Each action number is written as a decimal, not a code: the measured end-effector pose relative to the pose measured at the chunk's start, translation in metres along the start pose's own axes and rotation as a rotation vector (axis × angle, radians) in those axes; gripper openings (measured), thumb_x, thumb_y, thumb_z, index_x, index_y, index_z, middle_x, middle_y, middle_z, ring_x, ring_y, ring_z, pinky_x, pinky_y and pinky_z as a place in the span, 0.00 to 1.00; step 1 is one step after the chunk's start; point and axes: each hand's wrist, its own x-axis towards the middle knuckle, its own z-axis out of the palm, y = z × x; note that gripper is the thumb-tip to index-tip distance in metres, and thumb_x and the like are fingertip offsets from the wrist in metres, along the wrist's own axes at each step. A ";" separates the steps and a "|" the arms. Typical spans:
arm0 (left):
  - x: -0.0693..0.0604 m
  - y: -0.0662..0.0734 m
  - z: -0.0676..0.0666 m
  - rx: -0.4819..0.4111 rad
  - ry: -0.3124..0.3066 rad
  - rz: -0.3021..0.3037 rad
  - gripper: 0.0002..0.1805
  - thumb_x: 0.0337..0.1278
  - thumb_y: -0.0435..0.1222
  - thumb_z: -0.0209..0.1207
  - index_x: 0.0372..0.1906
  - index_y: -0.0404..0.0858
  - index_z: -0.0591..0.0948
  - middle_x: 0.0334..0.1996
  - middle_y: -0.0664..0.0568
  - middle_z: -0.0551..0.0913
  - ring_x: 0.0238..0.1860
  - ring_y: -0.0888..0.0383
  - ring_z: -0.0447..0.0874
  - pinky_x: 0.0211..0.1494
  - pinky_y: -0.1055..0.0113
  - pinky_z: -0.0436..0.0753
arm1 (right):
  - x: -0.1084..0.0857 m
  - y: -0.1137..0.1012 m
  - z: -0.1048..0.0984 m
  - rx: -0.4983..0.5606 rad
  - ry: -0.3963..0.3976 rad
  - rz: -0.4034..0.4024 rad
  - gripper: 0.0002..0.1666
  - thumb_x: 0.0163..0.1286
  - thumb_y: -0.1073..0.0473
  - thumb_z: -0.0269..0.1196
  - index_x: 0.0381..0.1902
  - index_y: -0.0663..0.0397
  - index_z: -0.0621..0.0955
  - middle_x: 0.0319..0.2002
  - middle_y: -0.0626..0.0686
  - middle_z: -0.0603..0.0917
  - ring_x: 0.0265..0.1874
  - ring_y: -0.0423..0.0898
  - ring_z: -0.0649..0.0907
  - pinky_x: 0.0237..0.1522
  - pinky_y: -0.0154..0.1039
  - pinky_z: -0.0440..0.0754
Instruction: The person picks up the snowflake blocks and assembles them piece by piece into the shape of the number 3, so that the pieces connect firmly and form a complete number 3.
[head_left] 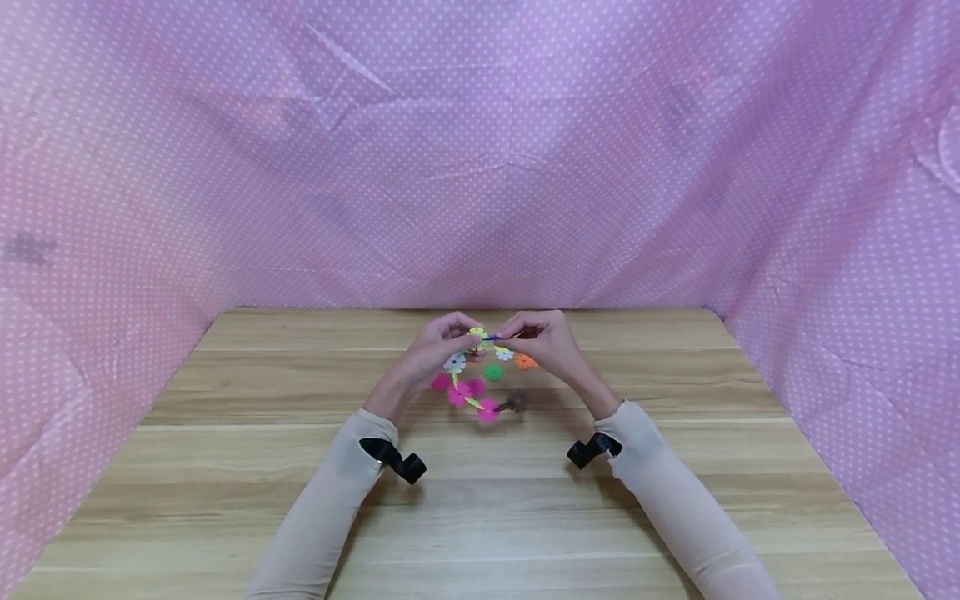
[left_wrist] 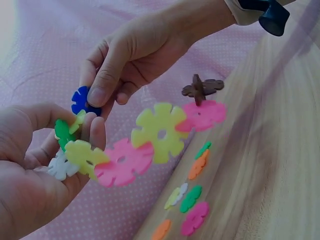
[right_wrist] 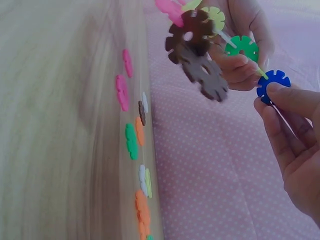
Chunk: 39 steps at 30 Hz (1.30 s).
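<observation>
Above the far part of the pale wood-grain counter [head_left: 480, 525], between your two hands, is a chain of notched, flower-shaped plastic discs [left_wrist: 132, 169]. Your left hand [head_left: 435, 350] grips the chain close to one end, its fingers bent around the linked pieces. A small green notched disc [right_wrist: 242, 45] and a white notched disc [left_wrist: 62, 167] of the chain sit at these fingers. Your right hand [head_left: 552, 346] pinches a dark blue notched disc [right_wrist: 275, 78] between thumb and fingers. The blue disc meets a thin yellow disc edge [right_wrist: 262, 73] at the chain's end; you cannot tell whether their slots are fully engaged.

From your left hand, the chain curves through yellow and pink discs to two crossed brown discs [left_wrist: 210, 86] at its other end.

Below the chain, loose notched discs lie on the counter: pink [right_wrist: 122, 93], brown [right_wrist: 142, 114], green [right_wrist: 131, 141], orange [right_wrist: 142, 210], white [right_wrist: 142, 180] and yellow [right_wrist: 148, 183]. The white and yellow pieces lie side by side.

Your forearms wear beige sleeves [head_left: 315, 517], with a black wrist device [head_left: 397, 462] at each cuff. A pink cloth with white dots [head_left: 480, 167] hangs behind the counter and along both sides.
</observation>
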 end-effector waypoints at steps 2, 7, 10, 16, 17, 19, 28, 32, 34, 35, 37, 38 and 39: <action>0.000 0.001 0.000 0.008 -0.011 -0.013 0.08 0.71 0.27 0.54 0.50 0.33 0.76 0.40 0.52 0.81 0.39 0.57 0.86 0.50 0.62 0.89 | 0.000 -0.001 0.000 -0.010 0.004 -0.002 0.03 0.61 0.75 0.70 0.34 0.69 0.87 0.36 0.67 0.89 0.28 0.41 0.87 0.30 0.32 0.87; 0.000 0.001 0.000 0.011 -0.012 -0.027 0.08 0.70 0.26 0.52 0.51 0.33 0.74 0.40 0.52 0.80 0.39 0.56 0.85 0.50 0.61 0.89 | 0.000 -0.002 -0.001 -0.014 -0.001 -0.007 0.03 0.61 0.73 0.71 0.34 0.67 0.88 0.36 0.66 0.89 0.29 0.47 0.88 0.31 0.39 0.89; 0.000 0.000 0.001 0.010 -0.010 -0.008 0.08 0.70 0.25 0.52 0.50 0.32 0.73 0.39 0.50 0.80 0.38 0.56 0.85 0.46 0.66 0.89 | 0.000 -0.001 -0.001 -0.013 -0.007 -0.008 0.03 0.61 0.73 0.71 0.35 0.67 0.88 0.36 0.66 0.89 0.28 0.46 0.87 0.31 0.38 0.88; -0.001 -0.002 0.003 -0.004 -0.040 0.046 0.09 0.69 0.23 0.52 0.51 0.28 0.73 0.39 0.51 0.81 0.38 0.58 0.84 0.45 0.70 0.88 | 0.000 -0.001 0.000 -0.004 -0.012 0.007 0.04 0.60 0.74 0.71 0.34 0.68 0.88 0.35 0.66 0.89 0.29 0.57 0.88 0.31 0.30 0.86; -0.001 -0.002 0.003 -0.009 -0.038 0.048 0.09 0.69 0.23 0.52 0.51 0.28 0.74 0.39 0.51 0.81 0.39 0.57 0.85 0.46 0.70 0.88 | 0.000 -0.001 0.000 -0.004 -0.013 0.012 0.04 0.60 0.74 0.71 0.34 0.68 0.88 0.35 0.66 0.89 0.30 0.59 0.88 0.31 0.31 0.87; -0.001 -0.002 0.003 -0.011 -0.031 0.050 0.09 0.69 0.23 0.52 0.51 0.27 0.74 0.39 0.51 0.81 0.40 0.56 0.85 0.46 0.69 0.88 | 0.000 -0.001 0.000 -0.002 -0.018 0.026 0.03 0.61 0.73 0.71 0.35 0.68 0.88 0.36 0.67 0.89 0.31 0.63 0.87 0.33 0.34 0.88; 0.003 -0.011 -0.002 0.087 -0.052 -0.049 0.10 0.69 0.26 0.55 0.52 0.30 0.76 0.38 0.53 0.82 0.38 0.60 0.83 0.47 0.71 0.85 | 0.003 -0.001 -0.013 -0.060 -0.160 0.205 0.06 0.63 0.67 0.72 0.38 0.62 0.88 0.37 0.60 0.90 0.35 0.50 0.88 0.35 0.35 0.88; 0.004 -0.014 -0.005 0.122 -0.045 -0.049 0.11 0.69 0.26 0.55 0.53 0.28 0.76 0.39 0.54 0.81 0.38 0.62 0.82 0.47 0.72 0.84 | 0.005 -0.001 -0.025 -0.069 -0.221 0.250 0.08 0.64 0.66 0.72 0.41 0.62 0.87 0.40 0.60 0.90 0.37 0.50 0.89 0.41 0.45 0.90; 0.003 -0.015 -0.007 0.157 -0.028 -0.046 0.12 0.69 0.27 0.56 0.53 0.28 0.76 0.39 0.54 0.80 0.40 0.62 0.81 0.48 0.73 0.82 | 0.006 0.000 -0.032 -0.075 -0.220 0.269 0.09 0.65 0.66 0.71 0.43 0.63 0.86 0.42 0.61 0.90 0.38 0.48 0.89 0.46 0.49 0.90; 0.003 -0.015 -0.007 0.177 -0.020 -0.046 0.12 0.69 0.28 0.56 0.53 0.29 0.76 0.40 0.54 0.80 0.41 0.61 0.80 0.48 0.73 0.82 | 0.007 0.001 -0.036 -0.078 -0.220 0.280 0.09 0.65 0.67 0.71 0.43 0.64 0.86 0.42 0.62 0.89 0.38 0.47 0.89 0.47 0.50 0.90; 0.003 -0.015 -0.008 0.213 -0.004 -0.049 0.12 0.69 0.29 0.57 0.54 0.30 0.77 0.41 0.54 0.79 0.42 0.60 0.79 0.48 0.72 0.81 | 0.008 0.005 -0.044 -0.097 -0.221 0.308 0.11 0.66 0.68 0.70 0.45 0.67 0.85 0.44 0.65 0.89 0.38 0.45 0.89 0.48 0.46 0.90; 0.002 -0.015 -0.009 0.229 0.002 -0.049 0.13 0.69 0.30 0.58 0.55 0.31 0.77 0.42 0.54 0.79 0.43 0.60 0.79 0.48 0.71 0.81 | 0.009 0.007 -0.047 -0.115 -0.227 0.322 0.11 0.66 0.68 0.70 0.45 0.68 0.85 0.44 0.66 0.88 0.38 0.44 0.89 0.47 0.44 0.90; 0.002 -0.014 -0.009 0.237 0.010 -0.051 0.13 0.69 0.30 0.58 0.55 0.31 0.77 0.42 0.54 0.79 0.43 0.59 0.79 0.49 0.70 0.81 | 0.009 0.010 -0.051 -0.138 -0.234 0.337 0.12 0.66 0.68 0.70 0.46 0.69 0.85 0.45 0.66 0.88 0.38 0.43 0.89 0.47 0.41 0.90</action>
